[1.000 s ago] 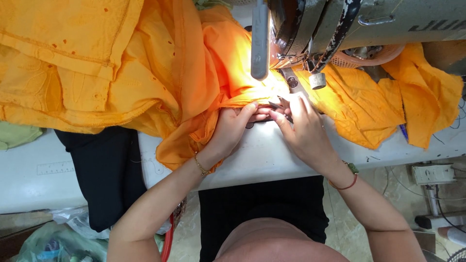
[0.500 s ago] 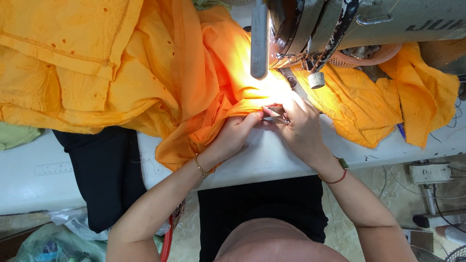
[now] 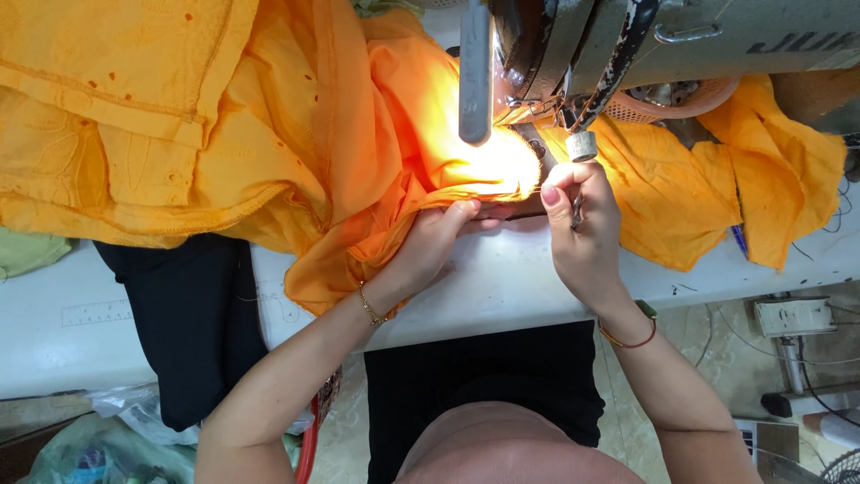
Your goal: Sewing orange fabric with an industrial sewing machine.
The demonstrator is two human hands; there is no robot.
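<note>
Orange fabric (image 3: 269,134) lies heaped across the white sewing table (image 3: 502,287) and runs under the head of a grey sewing machine (image 3: 645,45). My left hand (image 3: 430,242) pinches the folded orange edge just in front of the needle area, which a bright lamp (image 3: 475,72) lights. Held upright to the right of that fold, my right hand (image 3: 582,237) is closed around small metal thread snips (image 3: 576,211), thumb raised near the machine's presser bar. The needle itself is hidden by glare.
A black cloth (image 3: 188,314) hangs over the table's front edge at left. A pale green cloth (image 3: 27,251) lies at the far left, plastic bags (image 3: 98,448) sit on the floor below, and a blue pen (image 3: 740,240) pokes out under the fabric at right.
My right hand has lifted off the fold and turned upright with the snips, moving slightly right. The left hand keeps its hold on the orange edge.
</note>
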